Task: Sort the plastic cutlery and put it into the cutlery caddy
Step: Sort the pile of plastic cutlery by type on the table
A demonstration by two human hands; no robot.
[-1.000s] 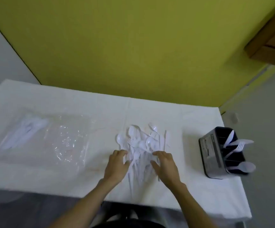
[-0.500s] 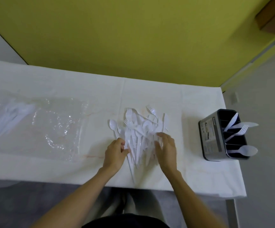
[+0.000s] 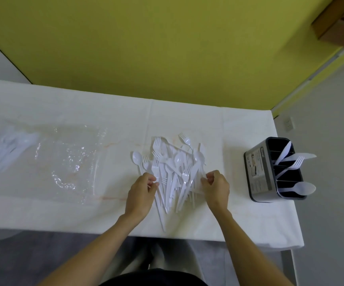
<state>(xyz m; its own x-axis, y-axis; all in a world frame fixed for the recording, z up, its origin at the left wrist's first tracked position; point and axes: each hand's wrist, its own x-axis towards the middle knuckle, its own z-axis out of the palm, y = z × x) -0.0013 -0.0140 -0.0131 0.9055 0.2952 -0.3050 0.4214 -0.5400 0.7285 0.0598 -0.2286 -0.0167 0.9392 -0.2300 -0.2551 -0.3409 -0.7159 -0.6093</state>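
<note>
A pile of white plastic cutlery (image 3: 175, 172), forks, spoons and knives mixed, lies on the white table (image 3: 64, 213) in front of me. My left hand (image 3: 141, 189) rests at the pile's left edge, thumb and fingers pinched on a fork handle. At the right edge, my right hand (image 3: 217, 186) has its fingers curled on a piece I cannot identify. The grey cutlery caddy (image 3: 256, 174) stands at the table's right end. It holds two knives (image 3: 284, 152), a fork (image 3: 294, 164) and a spoon (image 3: 304, 187) in separate compartments.
A clear plastic bag (image 3: 68, 162) lies flat on the left, with more white cutlery (image 3: 4, 151) near its far left end. A yellow wall runs behind the table. The table's right edge is just beyond the caddy.
Both hands have slid forward into the pile and their fingers have closed on pieces. The camera view has shifted, so the table sits lower in the frame.
</note>
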